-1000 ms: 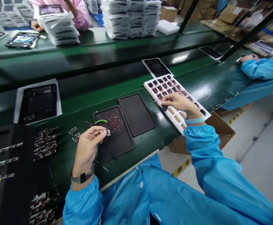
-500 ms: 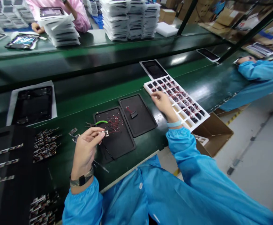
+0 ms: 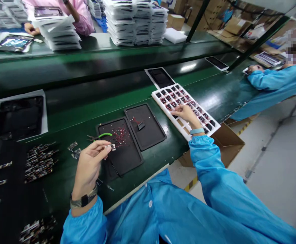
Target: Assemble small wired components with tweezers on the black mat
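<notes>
My left hand [image 3: 96,156] pinches a small circuit board [image 3: 113,147] above the left black tray [image 3: 127,157]. A thin red wire and a dark cable trail from the board. Over the white foam tray [image 3: 186,134], my right hand [image 3: 186,113] has its fingers closed together at the cells; whatever is between the fingertips is hidden. Small black parts with red wires [image 3: 173,96] fill most cells around it. Red wire pieces [image 3: 121,135] lie scattered in the left black tray, by green-handled pliers [image 3: 104,135]. One black part with red wires [image 3: 141,126] rests in the right black tray [image 3: 150,140].
Piles of small boards [image 3: 40,161] lie at the left, and loose boards [image 3: 74,150] sit nearer my left hand. Black panels on white sheets [image 3: 160,78] lie along the bench. A cardboard box [image 3: 229,142] stands below the bench edge. Co-workers sit across and at the right.
My right hand has moved from the foam tray's left edge inward over its cells, toward me. My left hand still holds the circuit board. The camera view has shifted slightly.
</notes>
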Demonstrator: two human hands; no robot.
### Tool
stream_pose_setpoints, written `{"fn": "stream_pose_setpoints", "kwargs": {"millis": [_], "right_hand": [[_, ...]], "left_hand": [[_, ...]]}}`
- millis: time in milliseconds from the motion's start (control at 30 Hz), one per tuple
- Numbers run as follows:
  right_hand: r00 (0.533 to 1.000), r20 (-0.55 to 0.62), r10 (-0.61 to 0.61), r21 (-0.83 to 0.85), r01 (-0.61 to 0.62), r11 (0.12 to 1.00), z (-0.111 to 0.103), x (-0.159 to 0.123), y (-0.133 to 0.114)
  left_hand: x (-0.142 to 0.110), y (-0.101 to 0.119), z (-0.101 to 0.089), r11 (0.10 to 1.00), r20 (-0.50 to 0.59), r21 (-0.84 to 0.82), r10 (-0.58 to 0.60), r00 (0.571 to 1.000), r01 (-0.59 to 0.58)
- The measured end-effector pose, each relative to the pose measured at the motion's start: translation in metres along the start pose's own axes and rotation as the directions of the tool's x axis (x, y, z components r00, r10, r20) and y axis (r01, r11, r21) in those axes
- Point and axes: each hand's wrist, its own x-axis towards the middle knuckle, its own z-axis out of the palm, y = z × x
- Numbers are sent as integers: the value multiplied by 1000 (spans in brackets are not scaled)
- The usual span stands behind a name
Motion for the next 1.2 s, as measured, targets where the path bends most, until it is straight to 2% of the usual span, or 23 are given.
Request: {"fn": "stream_pose_setpoints", "kwargs": {"millis": [100,233,433,633,800,967,1067,1200], "right_hand": [[1000,26,-9,-9,10,1000,2,1,2],[999,25,36,-41,-35,999,5,-2,2],[1000,9,-12,-37,12,999,8,-3,-3],[999,-9,-38,81,38,996,5,2,-2],[999,-29,-41,185,46,982,-7,-9,3],[999,3,39,475,-36,879,-16,-20,6],[997,32,74,500,-80,862,-22,-23,2],[997,64,32,551,-62,832,-31,-30,-12]], "left_hand": [[0,1,0,1000,2,-7,5,1000,-5],[0,0,0,1000,12,-21,1,1000,0],[1,0,1,1000,12,-19,16,1000,-16],[1,-2,0,1000,27,-21,14,1000,-13],[0,-1,-1,1000,19,-18,14,1000,-14],[0,0,0,1000,15,-18,7,1000,-7],[1,-1,-1,1000,15,-18,6,1000,-6],[1,-2,-3,1000,8,-25,12,1000,-12]]}}
